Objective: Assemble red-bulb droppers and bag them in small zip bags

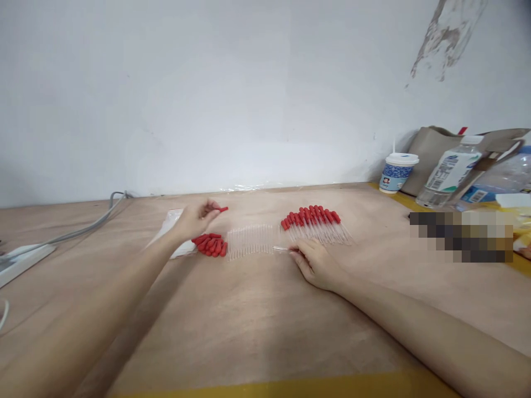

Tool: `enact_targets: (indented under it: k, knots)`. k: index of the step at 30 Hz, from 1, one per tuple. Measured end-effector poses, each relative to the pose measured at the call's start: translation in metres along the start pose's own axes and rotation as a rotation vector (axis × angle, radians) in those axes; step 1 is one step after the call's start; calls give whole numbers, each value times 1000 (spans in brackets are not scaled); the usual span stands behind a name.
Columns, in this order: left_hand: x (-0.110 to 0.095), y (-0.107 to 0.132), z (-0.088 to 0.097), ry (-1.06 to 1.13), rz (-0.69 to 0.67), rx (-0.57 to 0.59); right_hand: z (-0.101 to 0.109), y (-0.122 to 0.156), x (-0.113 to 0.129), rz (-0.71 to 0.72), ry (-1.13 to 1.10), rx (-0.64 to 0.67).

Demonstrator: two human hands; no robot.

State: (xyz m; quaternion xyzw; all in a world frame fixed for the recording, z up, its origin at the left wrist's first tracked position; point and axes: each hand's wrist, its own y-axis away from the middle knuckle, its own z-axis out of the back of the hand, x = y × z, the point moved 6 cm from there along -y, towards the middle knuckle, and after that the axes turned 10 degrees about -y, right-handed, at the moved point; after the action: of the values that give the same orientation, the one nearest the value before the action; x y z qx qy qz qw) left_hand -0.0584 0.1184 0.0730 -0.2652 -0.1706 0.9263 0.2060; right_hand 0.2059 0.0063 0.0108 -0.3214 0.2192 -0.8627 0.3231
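My left hand (198,216) pinches a red rubber dropper bulb (224,209) above the table, near a pile of red rubber bulbs (211,245). Between the fingertips of my right hand (314,262) is a clear glass dropper tube (281,249), its free end pointing left. A row of bare glass tubes (250,241) lies side by side in the middle. Just beyond my right hand rests a group of droppers (312,215) with red bulbs fitted on their far ends.
White plastic bags (164,232) lie behind my left forearm. A grey cable (95,221) and a white power strip (25,263) are at the left. At the right stand a paper cup (397,172), a water bottle (450,171) and a beige bag (427,143). A white wall (249,99) closes the back.
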Motion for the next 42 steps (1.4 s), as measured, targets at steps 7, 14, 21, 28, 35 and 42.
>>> enact_targets:
  k: [7, 14, 21, 28, 35, 42]
  knots:
    - [-74, 73, -69, 265, -84, 180, 1, 0, 6, -35, 24, 19]
    - [-81, 79, -90, 436, -39, 238, -5, 0, 10, -3, 20, 29]
    - [-83, 82, -89, 350, -64, 235, -7, -2, 16, 28, 31, 57]
    - [-82, 85, -92, 384, -22, 236, -10, -5, 19, 39, -66, 81]
    - [-97, 89, -85, 268, -188, 277, -9, -7, 14, 71, -70, 205]
    - [-108, 92, -77, 100, -299, 176, -7, 0, 27, 242, 249, 93]
